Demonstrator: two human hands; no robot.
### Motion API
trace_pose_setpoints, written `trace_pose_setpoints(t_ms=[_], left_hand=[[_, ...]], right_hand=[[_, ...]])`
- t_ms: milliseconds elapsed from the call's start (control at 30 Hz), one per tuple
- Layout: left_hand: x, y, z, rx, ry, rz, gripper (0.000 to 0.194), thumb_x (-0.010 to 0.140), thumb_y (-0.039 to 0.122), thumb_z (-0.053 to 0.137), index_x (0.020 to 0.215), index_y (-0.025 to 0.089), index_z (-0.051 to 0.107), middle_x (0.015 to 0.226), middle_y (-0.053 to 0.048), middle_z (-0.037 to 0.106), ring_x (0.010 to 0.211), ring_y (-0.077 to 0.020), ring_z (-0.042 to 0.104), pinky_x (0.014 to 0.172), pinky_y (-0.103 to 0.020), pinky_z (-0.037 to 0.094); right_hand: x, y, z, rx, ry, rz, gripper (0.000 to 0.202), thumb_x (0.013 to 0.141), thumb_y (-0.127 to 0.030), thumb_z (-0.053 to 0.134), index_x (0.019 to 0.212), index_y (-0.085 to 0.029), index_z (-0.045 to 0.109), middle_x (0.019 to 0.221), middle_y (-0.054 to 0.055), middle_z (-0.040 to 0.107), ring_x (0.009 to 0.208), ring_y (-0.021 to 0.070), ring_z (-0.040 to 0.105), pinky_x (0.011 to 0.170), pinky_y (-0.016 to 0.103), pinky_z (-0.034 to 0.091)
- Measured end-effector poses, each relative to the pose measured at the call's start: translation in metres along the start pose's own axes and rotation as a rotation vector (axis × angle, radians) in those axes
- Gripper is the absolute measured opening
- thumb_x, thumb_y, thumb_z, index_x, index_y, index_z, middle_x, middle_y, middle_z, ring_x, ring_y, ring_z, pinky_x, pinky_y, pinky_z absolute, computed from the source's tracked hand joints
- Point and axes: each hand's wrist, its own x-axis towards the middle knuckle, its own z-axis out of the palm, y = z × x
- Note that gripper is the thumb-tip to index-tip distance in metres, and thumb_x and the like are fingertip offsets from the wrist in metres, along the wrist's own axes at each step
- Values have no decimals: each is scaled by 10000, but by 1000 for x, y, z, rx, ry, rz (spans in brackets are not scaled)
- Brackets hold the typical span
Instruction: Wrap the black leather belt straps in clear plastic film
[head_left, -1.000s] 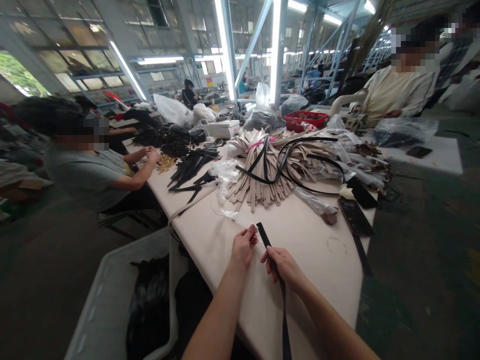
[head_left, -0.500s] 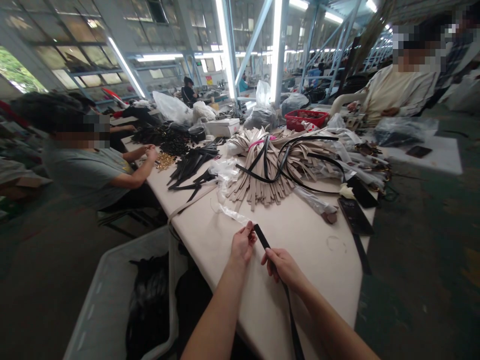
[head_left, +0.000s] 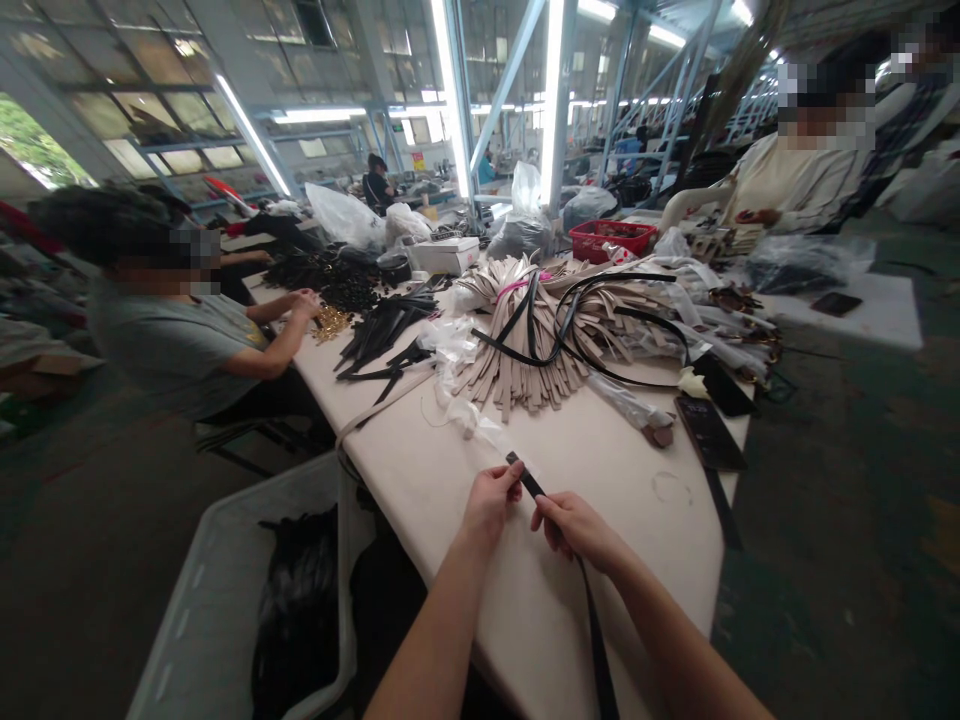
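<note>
So the counter [head_left: 637, 530] is a pale, smooth slab in a big workshop, all blue steel posts and bright tube lights, with a person in grey [head_left: 180, 340] seated at its left edge. There's a fat heap of flat beige straps [head_left: 517, 380] fanned out mid-counter, crinkly clear plastic [head_left: 457, 345] beside it, loose gold bits [head_left: 330, 325] and a red basket [head_left: 611, 240] at the back. The black strap [head_left: 598, 640] is flat, narrow and bendy, held over the near part. Left hand [head_left: 495, 495] has a pinch grip near its tip, right hand [head_left: 566, 520] a closed grip just below. Tip points away and slightly left; the long axis runs back down rightward, tail hanging.
</note>
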Motion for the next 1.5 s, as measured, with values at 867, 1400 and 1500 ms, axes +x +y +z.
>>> trace_pose_setpoints(t_ms=[867, 1400, 1500], left_hand=[[-110, 37, -7, 331, 220, 381, 463, 876, 571, 618, 661, 162, 627, 554, -1, 518, 507, -117, 450, 499, -239, 366], [-105, -2, 5, 300, 79, 272, 575, 829, 687, 591, 612, 155, 623, 533, -26, 544, 482, -131, 471, 498, -259, 367], [-96, 1, 1, 276, 145, 310, 561, 843, 671, 586, 616, 159, 611, 575, -34, 563, 505, -130, 475, 512, -256, 373]], right_hand=[[-88, -38, 17, -176, -129, 57, 412, 944, -543, 441, 839, -173, 587, 513, -14, 614, 342, 100, 495, 342, 188, 353], [-71, -27, 4, -76, -158, 39, 495, 872, -634, 524, 850, -152, 630, 556, 9, 644, 383, 105, 514, 383, 203, 360], [-75, -23, -10, -87, -144, 66, 482, 865, -624, 549, 858, -150, 635, 577, 12, 653, 406, 105, 530, 402, 200, 371]])
